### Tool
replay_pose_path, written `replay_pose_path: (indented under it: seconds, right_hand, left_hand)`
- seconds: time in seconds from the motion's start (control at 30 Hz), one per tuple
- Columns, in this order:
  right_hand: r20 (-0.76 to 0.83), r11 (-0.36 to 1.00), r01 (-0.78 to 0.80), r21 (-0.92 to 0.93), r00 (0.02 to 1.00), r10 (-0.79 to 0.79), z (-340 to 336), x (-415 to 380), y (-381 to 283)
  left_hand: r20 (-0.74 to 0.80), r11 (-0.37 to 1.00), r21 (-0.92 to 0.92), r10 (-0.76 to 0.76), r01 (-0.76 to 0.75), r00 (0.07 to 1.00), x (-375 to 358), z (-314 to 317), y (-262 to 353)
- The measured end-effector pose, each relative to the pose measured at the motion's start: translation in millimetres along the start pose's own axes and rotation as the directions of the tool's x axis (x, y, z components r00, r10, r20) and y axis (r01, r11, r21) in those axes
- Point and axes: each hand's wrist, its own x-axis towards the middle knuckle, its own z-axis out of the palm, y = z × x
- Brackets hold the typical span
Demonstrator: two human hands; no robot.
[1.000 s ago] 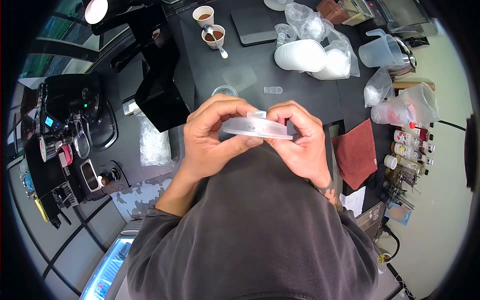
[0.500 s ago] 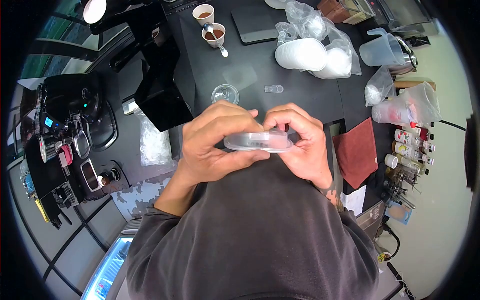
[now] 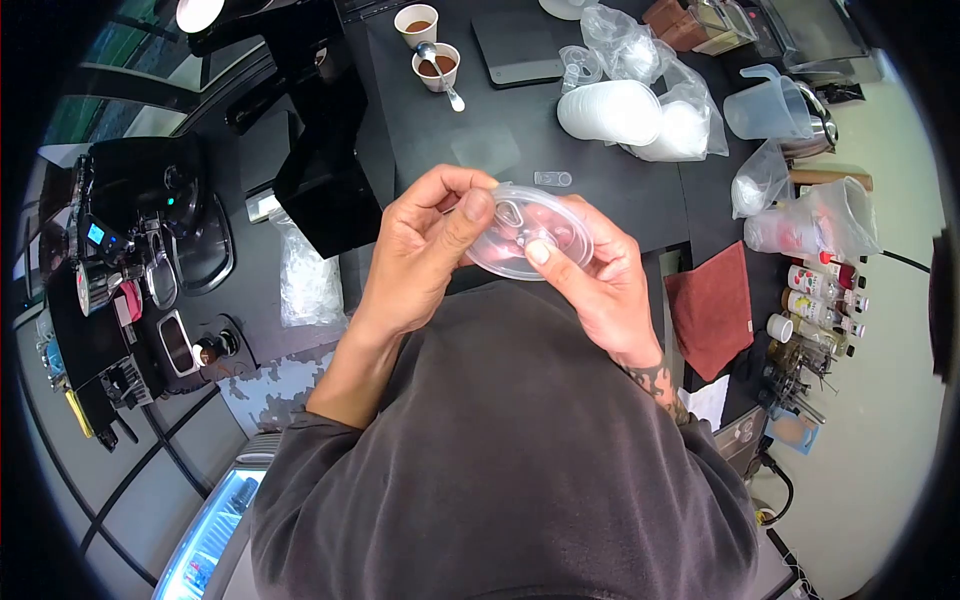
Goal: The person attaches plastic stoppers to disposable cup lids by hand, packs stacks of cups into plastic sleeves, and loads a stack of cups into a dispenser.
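Observation:
A clear round plastic lid (image 3: 517, 262) is held tilted between my two hands, its flat face and raised details turned toward me. My left hand (image 3: 425, 245) pinches its left edge between thumb and fingers. On the right side, my right hand (image 3: 605, 275) grips the lid with the thumb pressed on its face and the fingers behind. Just beyond the lid, a small clear plastic piece (image 3: 552, 179) lies on the black table (image 3: 620, 205).
Two paper cups (image 3: 436, 82) of brown powder stand at the back, a spoon (image 3: 455, 102) across one. A black scale (image 3: 515, 52), stacked white lids (image 3: 608, 112) and plastic bags are behind. A brown cloth (image 3: 708, 308) lies right; a black machine (image 3: 320, 205) stands left.
Both hands have moved forward and turned the lid from edge-on to face-up. The other lid that lay on the table is out of sight; my left hand now covers that spot.

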Motion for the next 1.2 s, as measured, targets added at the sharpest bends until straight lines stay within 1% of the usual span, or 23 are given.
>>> replay_pose_path:
  seconds: [0.03,0.13,0.23,0.33,0.43,0.53,0.63,0.73,0.83,0.93,1.03,1.13,1.2]
  right_hand:
    - [0.013,0.997,0.023,-0.077,1.0,-0.022,-1.4,-0.5,0.4]
    - [-0.006,0.987,0.073,-0.146,0.997,-0.075,1.4,-1.8,-6.1]
    - [0.084,0.921,0.173,-0.348,0.985,-0.153,-2.8,0.3,-14.2]
    - [0.12,0.889,0.267,-0.371,0.964,-0.239,-3.9,1.8,-14.6]
    - [0.068,0.924,0.165,-0.346,0.986,-0.151,-2.8,2.7,-12.2]
    - [-0.007,0.982,0.061,-0.181,0.998,-0.063,2.7,-0.3,-5.6]
    - [-0.03,0.995,0.048,-0.083,0.998,-0.05,6.4,1.0,0.7]
    - [-0.064,0.998,-0.057,0.018,0.996,0.058,10.9,-0.5,-6.7]
    - [-0.049,0.994,-0.087,0.059,0.995,0.09,6.9,-0.2,-3.6]
    - [-0.029,0.995,-0.083,0.052,0.996,0.085,-0.5,-2.3,5.1]
    - [-0.015,0.993,-0.075,0.09,0.997,0.076,3.2,-2.4,-0.4]
    - [0.014,0.999,-0.036,0.005,0.999,0.036,-0.2,-0.7,0.4]
    - [-0.003,0.998,-0.062,0.004,0.998,0.062,-4.5,1.1,4.9]
  left_hand:
    - [0.003,0.999,0.04,0.02,-0.02,1.0,-0.8,-1.0,-0.5]
    - [0.019,0.999,-0.01,0.035,-0.035,0.999,-2.7,3.3,1.6]
    - [0.046,0.998,-0.008,0.07,-0.07,0.996,-5.2,1.2,4.0]
    - [0.045,0.993,-0.024,0.118,-0.117,0.992,-7.8,3.4,3.5]
    - [0.009,0.996,-0.083,0.04,-0.039,0.999,-6.0,4.3,1.1]
    - [-0.003,1.0,-0.006,0.003,-0.003,1.0,-2.7,-2.4,0.6]
    - [-0.04,0.991,0.039,0.128,-0.127,0.991,2.9,1.0,-4.8]
    - [0.01,0.989,-0.005,0.148,-0.148,0.989,3.2,3.6,-9.0]
    - [0.0,0.993,-0.013,0.121,-0.121,0.993,2.6,6.1,-11.2]
    - [0.028,0.985,0.009,0.171,-0.172,0.985,0.7,11.3,-12.1]
    - [0.028,0.975,0.054,0.215,-0.216,0.976,-3.0,11.5,-11.5]
    - [0.067,0.963,0.075,0.254,-0.259,0.965,-3.5,7.9,-12.1]
    - [0.042,0.963,0.081,0.254,-0.256,0.966,-2.8,10.1,-14.1]
